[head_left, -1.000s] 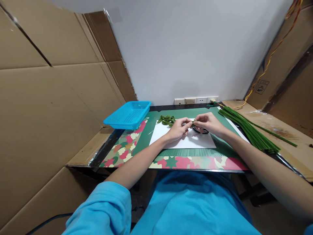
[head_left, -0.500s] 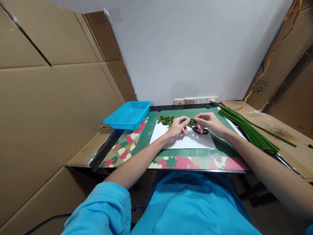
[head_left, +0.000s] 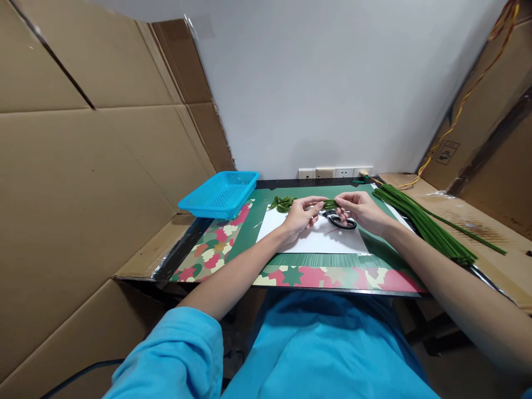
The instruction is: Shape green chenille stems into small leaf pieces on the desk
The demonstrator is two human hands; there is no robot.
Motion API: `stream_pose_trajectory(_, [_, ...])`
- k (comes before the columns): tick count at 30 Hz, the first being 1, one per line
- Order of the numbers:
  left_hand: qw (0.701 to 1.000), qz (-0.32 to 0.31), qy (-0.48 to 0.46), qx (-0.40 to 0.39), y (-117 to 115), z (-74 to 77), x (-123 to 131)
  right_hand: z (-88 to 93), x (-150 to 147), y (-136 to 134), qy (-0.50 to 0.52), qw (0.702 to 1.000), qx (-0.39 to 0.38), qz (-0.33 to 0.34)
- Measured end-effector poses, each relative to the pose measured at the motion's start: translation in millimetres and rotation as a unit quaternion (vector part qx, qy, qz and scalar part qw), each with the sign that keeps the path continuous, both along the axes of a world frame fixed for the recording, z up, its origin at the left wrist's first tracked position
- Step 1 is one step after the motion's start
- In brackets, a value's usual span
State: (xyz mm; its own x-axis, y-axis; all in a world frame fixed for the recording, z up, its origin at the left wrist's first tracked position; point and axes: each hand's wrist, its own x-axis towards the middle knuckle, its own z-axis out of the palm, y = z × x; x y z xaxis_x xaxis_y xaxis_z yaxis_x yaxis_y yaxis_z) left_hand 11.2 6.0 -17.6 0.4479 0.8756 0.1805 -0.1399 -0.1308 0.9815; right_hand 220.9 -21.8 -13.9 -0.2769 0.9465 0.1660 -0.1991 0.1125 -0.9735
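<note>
A green pipe cleaner (head_left: 329, 204), bent into a small looped shape, stretches between my two hands above the white paper (head_left: 307, 242). My left hand (head_left: 302, 215) pinches its left end between thumb and fingers. At the other end my right hand (head_left: 355, 210) grips it with thumb and forefinger. Just below my right fingers lies a pair of scissors with black handles (head_left: 344, 221). Several bent green pipe cleaner pieces (head_left: 283, 203) are heaped behind my left hand, at the paper's far left corner.
A blue perforated basket (head_left: 220, 195) stands at the back left. To the right lies a bundle of straight green pipe cleaners (head_left: 426, 226). Cardboard walls (head_left: 83, 183) flank the table, and wall sockets (head_left: 332, 173) line the back. A yellow cord (head_left: 453, 122) hangs at right.
My right hand has shifted slightly right, and a little more of the scissors shows. Both hands keep hold of the pipe cleaner. The whole view has turned slightly.
</note>
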Motion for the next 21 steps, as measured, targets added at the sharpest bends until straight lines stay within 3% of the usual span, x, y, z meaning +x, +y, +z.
stream_pose_trajectory(6, [1.000, -0.010, -0.017, -0.024, -7.4, 3.6, 1.3, 4.1, -1.7, -1.2, 0.021, 0.999, -0.022, 0.008])
stream_pose_trajectory(11, [0.999, 0.017, -0.010, -0.027, -3.1, -1.1, 2.1, 3.3, 3.4, 2.0, 0.028, 0.999, -0.009, -0.028])
stream_pose_trajectory(16, [0.999, 0.033, 0.006, -0.015, -1.0, -2.0, 0.4, 1.8, 0.7, 1.5, -0.006, 0.997, 0.046, -0.062])
stream_pose_trajectory(21, [0.999, 0.033, 0.035, 0.018, -2.7, -0.3, 1.0, -0.5, -3.0, 2.9, -0.012, 0.998, 0.033, -0.056])
